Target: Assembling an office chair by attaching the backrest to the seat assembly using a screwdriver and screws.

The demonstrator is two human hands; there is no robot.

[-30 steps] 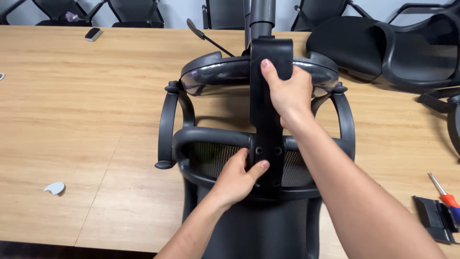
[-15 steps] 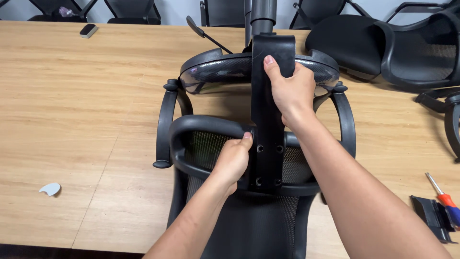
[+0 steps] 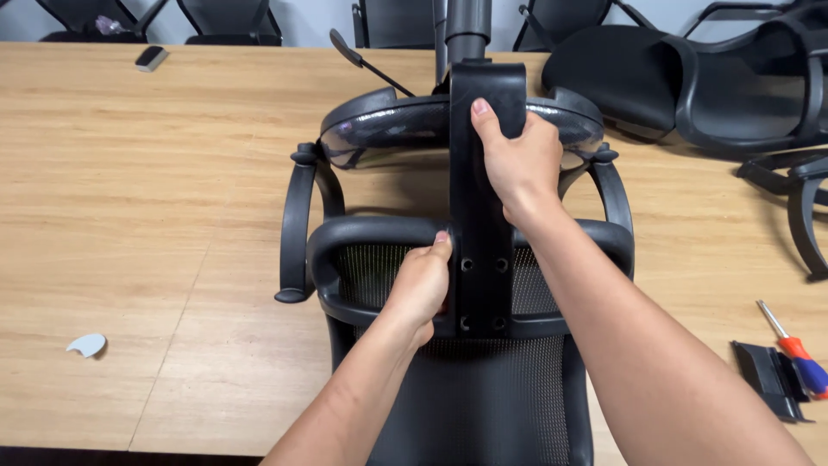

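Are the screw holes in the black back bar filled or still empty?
Empty: the four holes in the black back bar show as dark open circles, no screw heads. The screwdriver lies on the table, unheld.

counter (image 3: pixel 129 216): showing a light wood tone with fine grain and thin seams running between its boards
back bar (image 3: pixel 481 198): appearing matte black, with dark round holes dotting its lower part
mesh back (image 3: pixel 483 397): showing a black woven net pattern
seat underside (image 3: pixel 388 129): looking glossy dark grey, catching pale reflections
armrests (image 3: pixel 297 224): appearing plain black
screwdriver (image 3: pixel 798 354): at 4 o'clock, showing a red and blue handle with a silver shaft
small flat piece (image 3: pixel 86 345): at 8 o'clock, looking pale grey-white
small block (image 3: pixel 152 57): at 11 o'clock, appearing dark with a light face
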